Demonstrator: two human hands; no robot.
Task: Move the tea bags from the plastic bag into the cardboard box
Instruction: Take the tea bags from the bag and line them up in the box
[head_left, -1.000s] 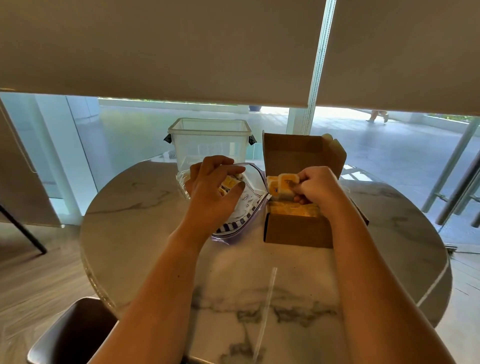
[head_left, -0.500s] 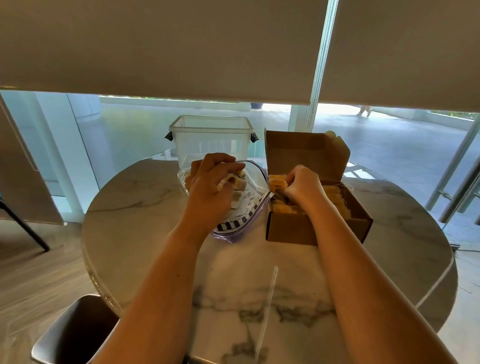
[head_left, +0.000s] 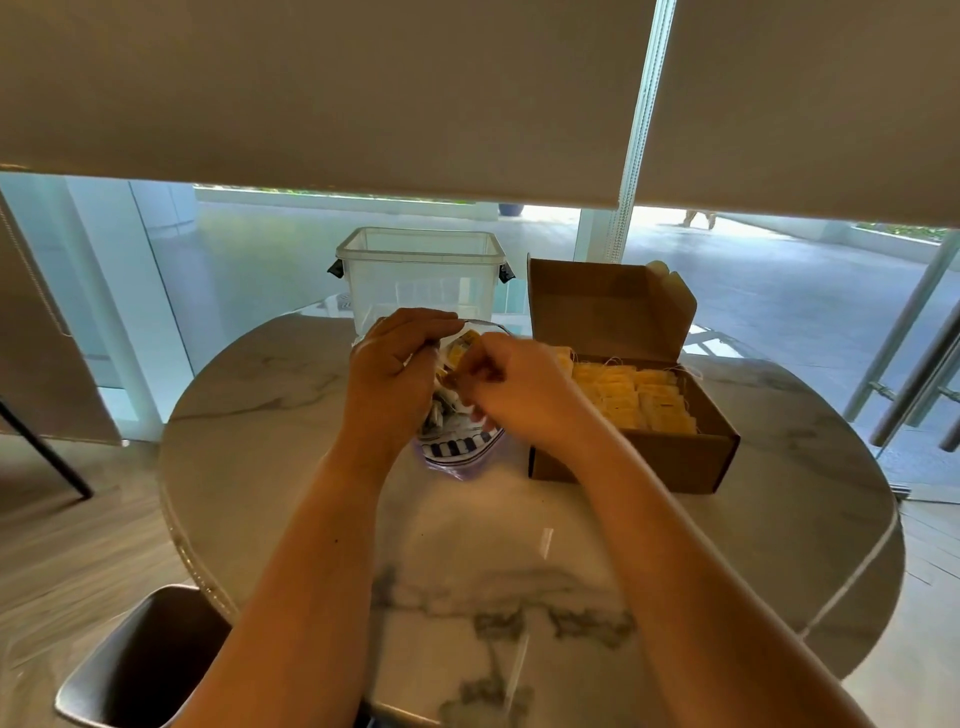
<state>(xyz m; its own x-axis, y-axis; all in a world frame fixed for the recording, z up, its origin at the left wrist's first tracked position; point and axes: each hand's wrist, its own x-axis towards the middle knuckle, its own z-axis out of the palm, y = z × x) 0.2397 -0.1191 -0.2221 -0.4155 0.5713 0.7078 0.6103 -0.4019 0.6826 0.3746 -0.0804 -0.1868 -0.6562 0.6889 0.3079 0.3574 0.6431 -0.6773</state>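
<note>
- The open cardboard box (head_left: 634, 457), packed with yellow tea bags (head_left: 631, 397), is set toward the marble table's (head_left: 270, 431) far right edge.
- The plastic bag (head_left: 460, 449) is gripped by the curled left hand (head_left: 389, 376).
- Tea bags inside it are pinched by the right hand (head_left: 511, 389).

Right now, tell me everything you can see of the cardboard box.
The cardboard box is plain brown, with its hinged lid standing open at the back and a side flap showing at the lid's right end. It sits flat on the marble table, right of the plastic bag. Yellow tea bags stand packed in rows inside, loose strings poking out. Neither hand visibly grips it; the right forearm crosses its near left corner.
</note>
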